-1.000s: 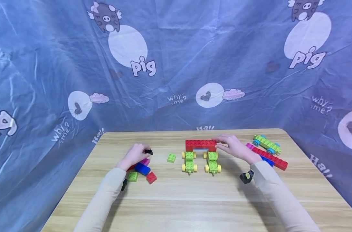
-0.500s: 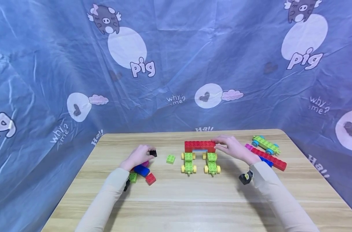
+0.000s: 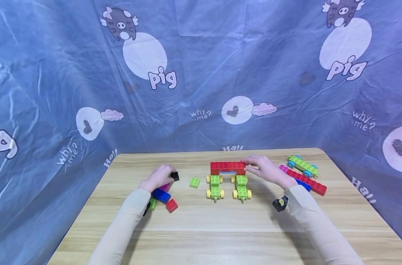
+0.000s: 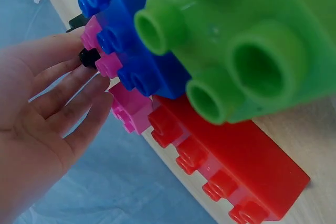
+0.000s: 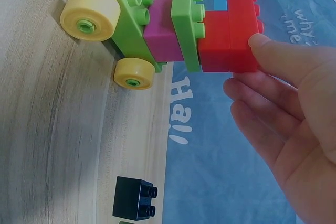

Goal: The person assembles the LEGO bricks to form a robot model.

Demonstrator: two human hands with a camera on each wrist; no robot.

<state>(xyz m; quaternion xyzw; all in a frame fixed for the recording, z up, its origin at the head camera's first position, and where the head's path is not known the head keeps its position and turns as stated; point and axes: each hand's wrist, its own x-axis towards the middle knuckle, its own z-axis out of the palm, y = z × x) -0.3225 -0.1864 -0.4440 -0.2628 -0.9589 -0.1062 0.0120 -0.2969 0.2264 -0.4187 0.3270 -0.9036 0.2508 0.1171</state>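
Note:
My left hand point(image 3: 159, 177) pinches a small black brick point(image 3: 175, 176) at its fingertips, above a loose pile of bricks. In the left wrist view that black brick point(image 4: 89, 57) is mostly hidden behind the fingers and a pink brick point(image 4: 131, 106). Over on the right, my right hand point(image 3: 263, 168) grips the end of a red brick point(image 3: 227, 168) topping a toy structure. The right wrist view has its thumb on the red brick's end point(image 5: 241, 35), fingers beside it. Below stand two green wheeled bases point(image 3: 242, 189) with yellow wheels, a purple brick point(image 5: 163, 30) on one.
A blue brick point(image 3: 162, 195) and a small red brick point(image 3: 171, 205) lie near the left forearm. One green brick point(image 3: 194, 183) sits left of the structure. On the right are a long red row point(image 3: 306, 180) and a green car base point(image 3: 302, 165). Another black brick point(image 5: 132, 198) shows low in the right wrist view.
My left hand has shifted a little right with the black brick, which now shows more beyond the fingertips. The right hand keeps its place on the red brick.

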